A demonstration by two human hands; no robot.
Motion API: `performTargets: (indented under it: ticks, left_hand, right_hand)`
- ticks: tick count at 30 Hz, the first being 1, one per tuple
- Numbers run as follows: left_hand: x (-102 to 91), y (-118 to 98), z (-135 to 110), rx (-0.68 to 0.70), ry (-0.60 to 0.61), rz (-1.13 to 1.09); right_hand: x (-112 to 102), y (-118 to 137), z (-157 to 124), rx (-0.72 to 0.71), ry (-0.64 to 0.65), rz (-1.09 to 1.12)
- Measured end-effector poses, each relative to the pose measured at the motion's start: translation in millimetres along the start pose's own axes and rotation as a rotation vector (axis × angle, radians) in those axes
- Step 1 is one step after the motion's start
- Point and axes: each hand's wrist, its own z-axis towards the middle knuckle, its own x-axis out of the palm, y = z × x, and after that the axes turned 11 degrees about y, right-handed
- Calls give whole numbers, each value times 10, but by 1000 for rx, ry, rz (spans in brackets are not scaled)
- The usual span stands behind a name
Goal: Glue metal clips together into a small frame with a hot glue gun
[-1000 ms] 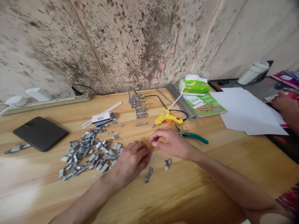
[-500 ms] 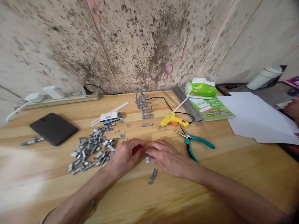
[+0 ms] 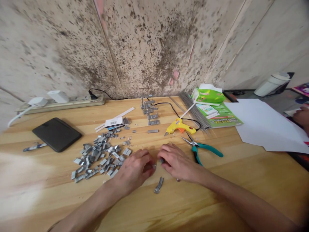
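Note:
My left hand is closed above the wooden table, right of a heap of small grey metal pieces. A tiny pale bit shows at its fingertips, too small to name. Across a narrow gap, my right hand has its fingers curled round a small grey metal piece, mostly hidden by them. Below both hands lies a bent grey metal strip with a rounded end. Pliers with teal handles lie spread beside my right hand.
A yellow glue gun lies beyond my right hand. Joined metal pieces sit near the wall, beside thin grey rods. A black tablet lies left, white paper right. Another person's hand shows at the right edge.
My hands have moved apart, opening a gap between them. The small grey piece between them is now at my right fingertips. The view has shifted slightly.

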Motion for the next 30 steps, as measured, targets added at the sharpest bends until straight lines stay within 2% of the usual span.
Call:
performTargets:
  ticks: [5, 10, 13, 16, 20, 23, 27, 30]
  left_hand:
    - [51, 15, -3, -33, -39, -52]
    - [105, 38, 19, -19, -178, -95]
    - [93, 24, 25, 39, -270, -97]
    - [66, 0, 13, 134, -321, -60]
    - [59, -23, -5, 262, -365, 93]
    - [75, -29, -10, 310, -386, 176]
    - [102, -35, -25, 298, -411, 153]
    - [115, -50, -27, 190, -428, -14]
  right_hand:
    - [3, 11, -28, -16, 22, -26]
    - [-20, 11, -47, -6, 40, 54]
    - [-31, 51, -23, 78, -22, 202]
    - [-16, 81, 6, 158, -80, 458]
    - [26, 65, 29, 124, -102, 790]
    - [45, 50, 41, 108, -120, 907]
    - [60, 45, 56, 125, -103, 955]
    - [76, 23, 69, 173, -111, 997]
